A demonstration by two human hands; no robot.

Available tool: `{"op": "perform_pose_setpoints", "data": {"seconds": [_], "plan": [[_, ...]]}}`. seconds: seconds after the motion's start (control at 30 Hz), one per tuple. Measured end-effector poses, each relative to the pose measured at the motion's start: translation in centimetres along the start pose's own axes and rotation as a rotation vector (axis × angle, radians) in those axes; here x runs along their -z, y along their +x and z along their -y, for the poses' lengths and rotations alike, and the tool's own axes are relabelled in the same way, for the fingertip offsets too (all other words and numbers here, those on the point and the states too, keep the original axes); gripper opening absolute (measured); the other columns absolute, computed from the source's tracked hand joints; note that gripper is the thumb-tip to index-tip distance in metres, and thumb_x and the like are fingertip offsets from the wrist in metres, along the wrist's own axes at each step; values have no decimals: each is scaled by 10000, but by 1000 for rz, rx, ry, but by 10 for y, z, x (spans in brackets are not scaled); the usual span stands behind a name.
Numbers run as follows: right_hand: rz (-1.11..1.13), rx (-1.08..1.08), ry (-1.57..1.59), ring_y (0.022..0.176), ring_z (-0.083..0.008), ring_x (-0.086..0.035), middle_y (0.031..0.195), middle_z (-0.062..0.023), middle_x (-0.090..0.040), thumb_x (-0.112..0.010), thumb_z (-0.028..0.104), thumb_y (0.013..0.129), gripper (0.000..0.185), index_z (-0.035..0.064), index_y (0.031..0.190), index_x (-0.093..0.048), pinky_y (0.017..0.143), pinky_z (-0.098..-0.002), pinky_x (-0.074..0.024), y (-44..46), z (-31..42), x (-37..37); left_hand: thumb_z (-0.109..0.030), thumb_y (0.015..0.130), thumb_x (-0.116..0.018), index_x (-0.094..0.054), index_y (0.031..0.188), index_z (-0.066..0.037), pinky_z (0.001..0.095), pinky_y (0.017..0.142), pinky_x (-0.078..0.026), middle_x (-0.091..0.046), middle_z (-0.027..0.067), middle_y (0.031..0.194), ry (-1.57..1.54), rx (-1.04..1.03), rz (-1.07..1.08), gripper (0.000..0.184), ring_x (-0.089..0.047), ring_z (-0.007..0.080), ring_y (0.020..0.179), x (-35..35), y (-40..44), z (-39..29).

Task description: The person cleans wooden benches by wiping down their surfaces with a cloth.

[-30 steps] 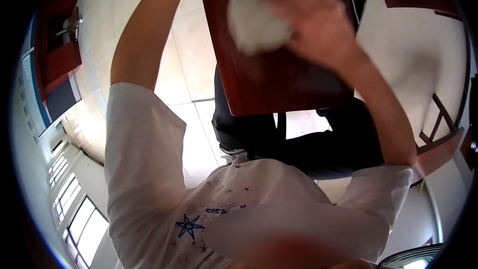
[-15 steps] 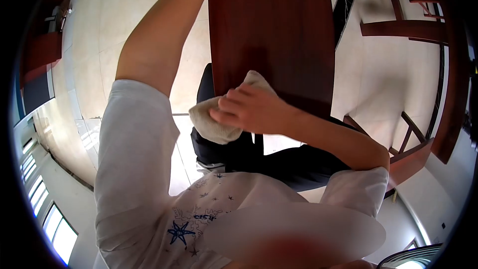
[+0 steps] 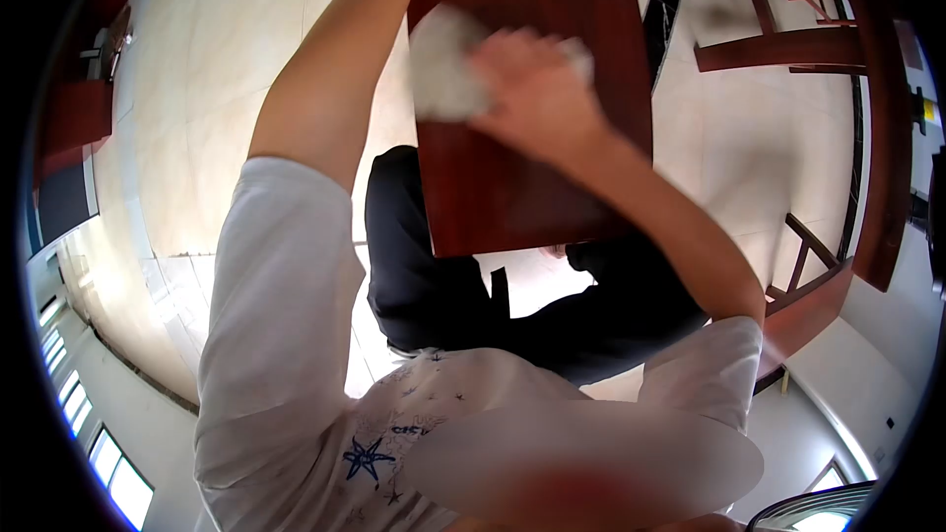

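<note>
The right hand (image 3: 537,84) is clamped on a pale cloth (image 3: 445,69), its fingers curved over the top, though blur hides how tightly they grip. The cloth is over the dark red wooden table (image 3: 537,197), toward its left side and reaching the left edge, with a bit showing to the right of the fingers too. The left arm (image 3: 335,89) stretches to the top of the view beside the same edge; the left hand is cut off there, so I cannot tell its state. Below, 2 legs in black trousers (image 3: 409,271) spread around the table's near end, above a light tiled floor (image 3: 227,89).
</note>
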State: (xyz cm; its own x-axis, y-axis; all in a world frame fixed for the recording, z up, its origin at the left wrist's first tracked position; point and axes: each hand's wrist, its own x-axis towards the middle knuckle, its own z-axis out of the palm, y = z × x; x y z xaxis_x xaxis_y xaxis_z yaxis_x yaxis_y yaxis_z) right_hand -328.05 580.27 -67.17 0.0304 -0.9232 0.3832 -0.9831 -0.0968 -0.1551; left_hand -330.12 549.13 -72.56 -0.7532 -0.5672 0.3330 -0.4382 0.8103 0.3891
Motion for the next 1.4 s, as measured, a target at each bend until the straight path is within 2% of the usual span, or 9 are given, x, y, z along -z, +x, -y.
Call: {"op": "perform_pose_setpoints", "data": {"seconds": [0.17, 0.37, 0.43, 0.47, 0.5, 0.77, 1.1, 1.33, 1.4], "plan": [[11, 376, 206, 995, -218, -590, 1008, -4, -559, -869, 376, 669, 544, 198, 1114, -611, 853, -425, -494, -16, 55, -26, -342, 1085, -451, -641, 1356, -112, 476, 1203, -340, -558, 79, 1522, 21, -3, -13, 403, -434, 290, 1457, 0, 2, -1], [-114, -100, -136, 1013, -267, -644, 1073, -45, -660, -757, 461, 804, 476, 164, 1171, -695, 793, -480, -537, 29, -74, -15, -338, 1070, -472, -654, 1333, -130, 468, 1188, -355, -578, 55, 1497, 19, -20, -36, 381, -451, 282, 1441, -5, 1, 4], [-175, -271, -250, 1078, -271, -644, 1110, -49, -668, -786, 525, 811, 559, 147, 1211, -688, 896, -450, -535, 30, -130, -21, -338, 1069, -472, -664, 1324, -131, 470, 1189, -354, -573, 61, 1503, 17, -5, -29, 381, -448, 282, 1445, 0, 1, -1], [-168, -343, -196, 1043, -383, -645, 1088, -160, -645, -794, 364, 843, 558, 52, 1273, -625, 905, -508, -534, 37, -128, 3, -341, 1070, -470, -666, 1320, -127, 471, 1186, -356, -576, 66, 1501, 12, -9, -39, 382, -452, 287, 1442, 0, 1, 0], [-166, -387, -231, 1063, -374, -650, 1115, -148, -649, -777, 396, 863, 562, 69, 1297, -634, 920, -516, -528, 39, -135, 4, -343, 1071, -469, -669, 1315, -124, 473, 1184, -359, -579, 71, 1498, 8, -12, -49, 384, -457, 291, 1438, 0, 1, 0], [-136, -356, -188, 1082, -362, -651, 1126, -135, -648, -811, 414, 823, 617, 51, 1290, -636, 916, -504, -538, 41, -128, 12, -350, 1070, -482, -659, 1323, -111, 479, 1188, -350, -584, 81, 1490, 7, -28, -52, 391, -460, 299, 1435, 2, -2, -6], [104, 433, 267, 1037, -212, -636, 1058, -3, -625, -854, 479, 660, 536, 179, 1056, -653, 878, -410, -517, 14, 7, -19, -359, 1073, -469, -653, 1336, -127, 471, 1206, -329, -568, 72, 1512, 6, -1, -13, 396, -433, 288, 1459, 4, 2, -2], [-211, -253, -91, 1124, -287, -668, 1207, -92, -694, -851, 492, 717, 626, 143, 1210, -688, 952, -455, -546, 8, -126, -4, -321, 1076, -458, -662, 1331, -126, 463, 1188, -360, -581, 71, 1504, 15, -23, -38, 380, -461, 295, 1436, -6, 3, 6], [-131, -462, -122, 1001, -372, -674, 1057, -155, -665, -844, 423, 778, 569, 58, 1168, -649, 868, -505, -561, 6, -137, 22, -324, 1076, -456, -660, 1334, -126, 462, 1191, -358, -580, 70, 1506, 25, -12, -28, 385, -457, 293, 1440, -4, 4, 3]]}}
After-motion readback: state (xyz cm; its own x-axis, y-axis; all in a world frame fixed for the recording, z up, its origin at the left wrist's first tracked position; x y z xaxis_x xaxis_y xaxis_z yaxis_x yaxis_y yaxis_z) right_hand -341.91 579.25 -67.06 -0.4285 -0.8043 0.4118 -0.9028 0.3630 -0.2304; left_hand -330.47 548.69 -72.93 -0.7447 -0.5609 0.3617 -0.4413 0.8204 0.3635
